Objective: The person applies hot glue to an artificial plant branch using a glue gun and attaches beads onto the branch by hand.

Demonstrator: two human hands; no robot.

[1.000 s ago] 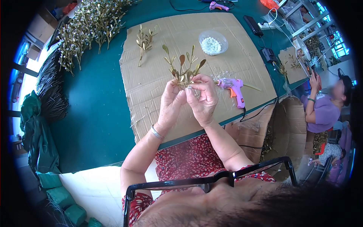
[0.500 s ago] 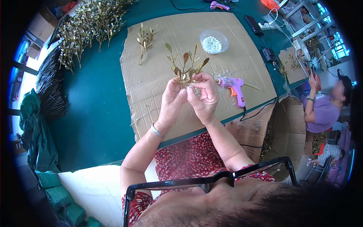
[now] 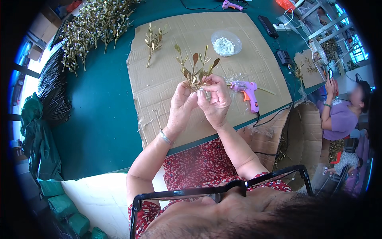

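Holding one gold leafy sprig (image 3: pixel 195 69) upright between them, the left hand (image 3: pixel 181 104) and right hand (image 3: pixel 215 99) meet above the cardboard sheet (image 3: pixel 167 83) on the green bench (image 3: pixel 103 103). Each hand's grip is pinched on the sprig's lower stem, fingertips touching. A second gold sprig (image 3: pixel 152 42) lies flat near the sheet's far left corner, well apart. One clear bowl of white beads (image 3: pixel 225 44) sits beyond the hands, and one purple glue gun (image 3: pixel 247 89) lies just beside the right hand, its cord running off the near edge. Bare cardboard lies left of the hands. A heap of sprigs (image 3: pixel 95 28) crowds the bench's far left. Another person (image 3: pixel 342 115) sits at the right.
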